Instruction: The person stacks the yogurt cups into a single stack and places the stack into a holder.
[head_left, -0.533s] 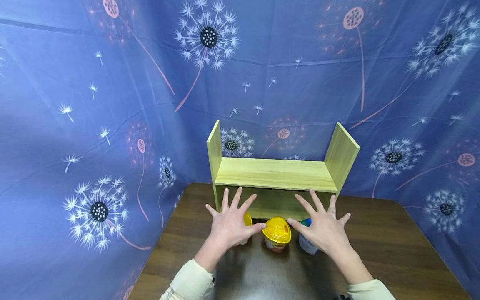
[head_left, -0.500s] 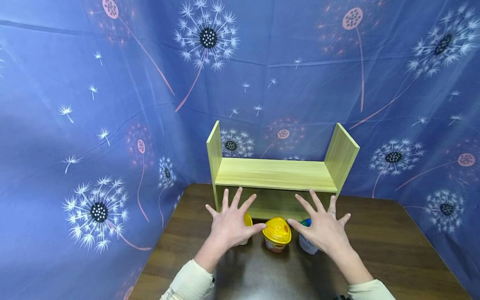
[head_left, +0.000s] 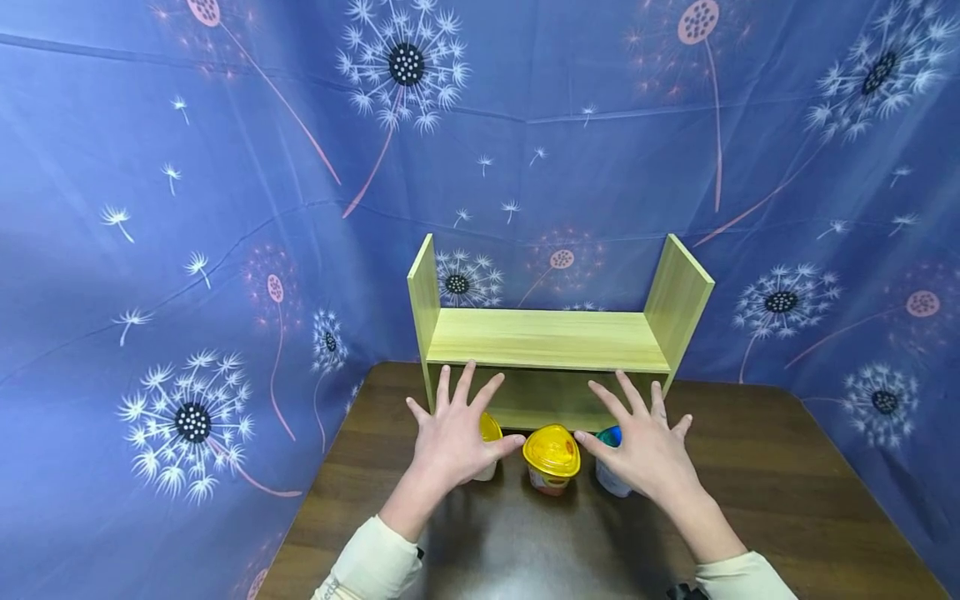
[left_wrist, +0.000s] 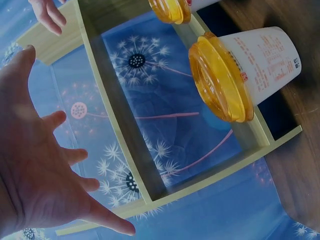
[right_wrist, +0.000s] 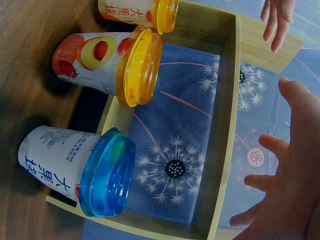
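Note:
My left hand hovers with fingers spread wide, partly covering a yogurt cup with a yellow lid in the head view. That cup's white back shows in the left wrist view. My right hand, equally spread, hangs over a yogurt cup with a blue lid. Between the thumbs stands another yellow-lidded yogurt cup, its label printed with fruit. Both hands hold nothing. All three cups stand upright in a row on the table.
Just behind the cups stands a light wooden shelf with two upright side panels and a middle board. The dark brown table extends to both sides. A blue curtain with dandelion prints hangs around the back and sides.
The head view has shifted a little, so shelf, cups and hands appear slightly higher and further left. Both hands keep their spread pose, and the cups stay in place.

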